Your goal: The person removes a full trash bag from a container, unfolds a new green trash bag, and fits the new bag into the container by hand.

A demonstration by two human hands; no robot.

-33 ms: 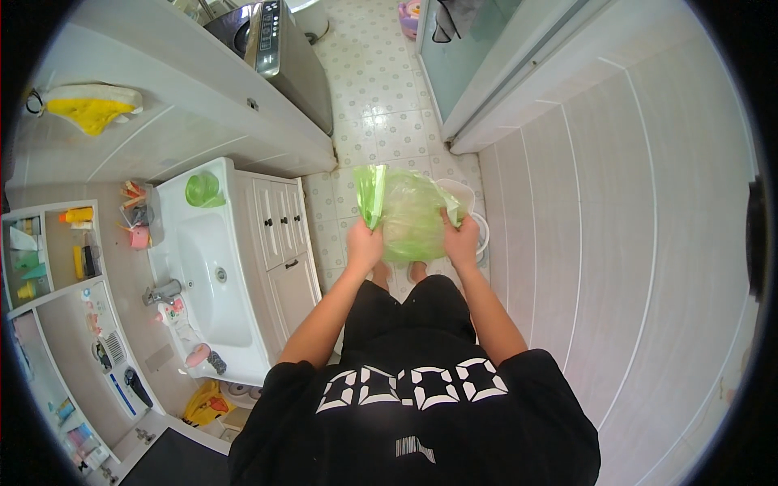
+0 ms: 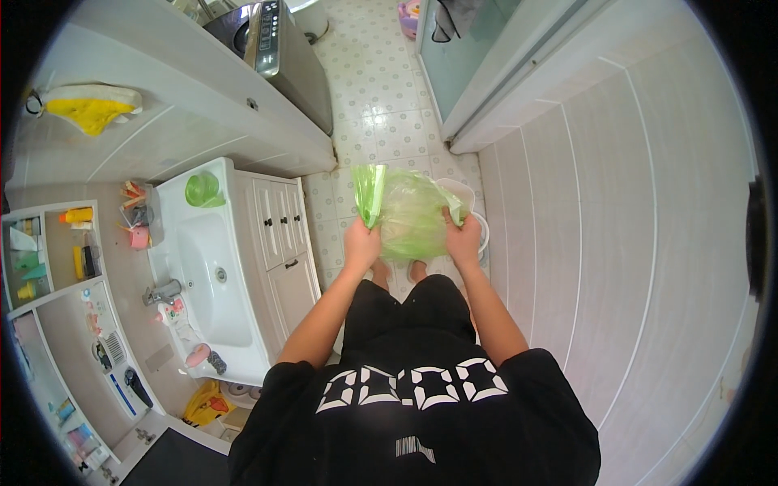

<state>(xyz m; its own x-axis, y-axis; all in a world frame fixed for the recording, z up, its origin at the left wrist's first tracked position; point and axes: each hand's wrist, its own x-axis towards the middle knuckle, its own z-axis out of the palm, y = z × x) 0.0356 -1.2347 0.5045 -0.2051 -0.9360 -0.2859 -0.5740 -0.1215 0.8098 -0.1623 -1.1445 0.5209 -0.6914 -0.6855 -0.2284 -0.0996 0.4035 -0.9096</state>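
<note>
A thin, see-through green plastic bag (image 2: 412,212) is spread wide between my two hands, above the floor in front of my feet. My left hand (image 2: 361,241) is closed on its left side, and a folded strip of the bag stands up beyond those fingers. On the other side, my right hand (image 2: 463,240) pinches the bag's gathered right edge. Behind the bag, partly covered by it, are a pale bin (image 2: 459,191) and a round white rim (image 2: 484,235) on the floor.
To the left, a white washbasin (image 2: 198,251) sits on a drawer cabinet (image 2: 279,219), with a green cup (image 2: 203,189) at its far corner. A grey washing machine (image 2: 296,65) stands farther off. A tiled wall (image 2: 567,243) closes the right side, beyond a glass door (image 2: 470,57).
My left hand has shifted very slightly left, and the bag between my hands is drawn a little wider. Both hands keep their hold.
</note>
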